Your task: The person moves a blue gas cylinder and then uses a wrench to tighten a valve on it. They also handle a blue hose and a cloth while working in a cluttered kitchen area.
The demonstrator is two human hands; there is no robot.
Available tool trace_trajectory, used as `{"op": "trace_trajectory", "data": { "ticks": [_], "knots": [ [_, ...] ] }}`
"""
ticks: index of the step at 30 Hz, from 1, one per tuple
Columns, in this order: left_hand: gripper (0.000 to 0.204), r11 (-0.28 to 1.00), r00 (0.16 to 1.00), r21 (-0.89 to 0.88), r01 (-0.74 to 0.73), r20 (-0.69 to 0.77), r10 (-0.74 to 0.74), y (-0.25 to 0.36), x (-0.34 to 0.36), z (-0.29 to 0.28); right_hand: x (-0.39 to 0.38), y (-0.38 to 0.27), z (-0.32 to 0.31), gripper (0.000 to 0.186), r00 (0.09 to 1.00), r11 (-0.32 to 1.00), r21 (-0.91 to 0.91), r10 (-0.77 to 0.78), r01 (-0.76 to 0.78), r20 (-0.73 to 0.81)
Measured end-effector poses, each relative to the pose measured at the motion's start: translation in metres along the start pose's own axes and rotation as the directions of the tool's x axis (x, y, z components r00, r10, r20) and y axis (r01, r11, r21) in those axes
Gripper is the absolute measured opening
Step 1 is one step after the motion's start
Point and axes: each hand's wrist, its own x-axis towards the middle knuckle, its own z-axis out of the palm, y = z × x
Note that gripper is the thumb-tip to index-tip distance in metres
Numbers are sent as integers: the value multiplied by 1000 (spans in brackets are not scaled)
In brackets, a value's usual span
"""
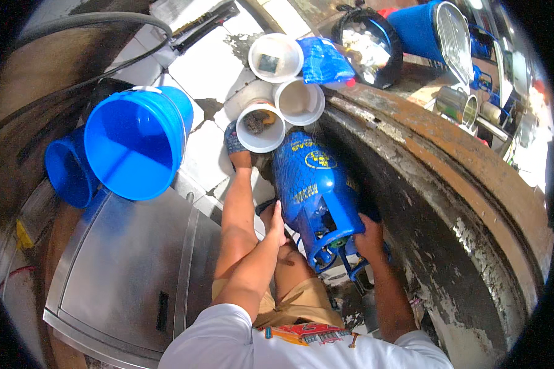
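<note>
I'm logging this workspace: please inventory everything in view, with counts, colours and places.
Cylinder: 1, blue, centre
Tubs: 3, white, top centre
Buckets: 2, blue, left
Bag: 1, blue, beside the tubs
Bin: 1, black, upper right
Drum: 1, blue, far upper right
Hose: 1, dark, upper left
Panel: 1, silver, lower left
Tiles: several, white, upper centre
Ledge: 1, brown, right
Clutter: uncountable, mixed, far right, blurred
Shirt: 1, white, bottom
Shorts: 1, tan, bottom centre
Legs: 2, bare, lower centre
Left shoe: 1, blue, by the tubs
Left grip: 1, bare, cylinder's left side
Right grip: 1, bare, cylinder's right side
</note>
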Motion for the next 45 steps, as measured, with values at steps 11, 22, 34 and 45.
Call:
{"op": "trace_trajectory", "data": {
  "ticks": [11, 22, 34, 45],
  "knots": [
    [81, 930, 988, -337, 147, 104, -118, 9, -39, 43, 24, -7, -7, 35, 998, 995, -78, 65, -66, -16],
    [76, 931, 987, -365, 28, 156, 31, 21, -36, 48, 42, -48, -18, 32, 996, 997, -52, -60, 56, -64],
    [91, 986, 948, -149, -76, 296, 117, 33, -28, 28, 48, -61, -13, 21, 984, 997, 56, -43, 54, -173],
    [80, 741, 790, 311, -595, 59, 610, 52, -122, 75, -81, 142, -15, 37, 964, 952, 271, 198, -146, -176]
  ]
}}
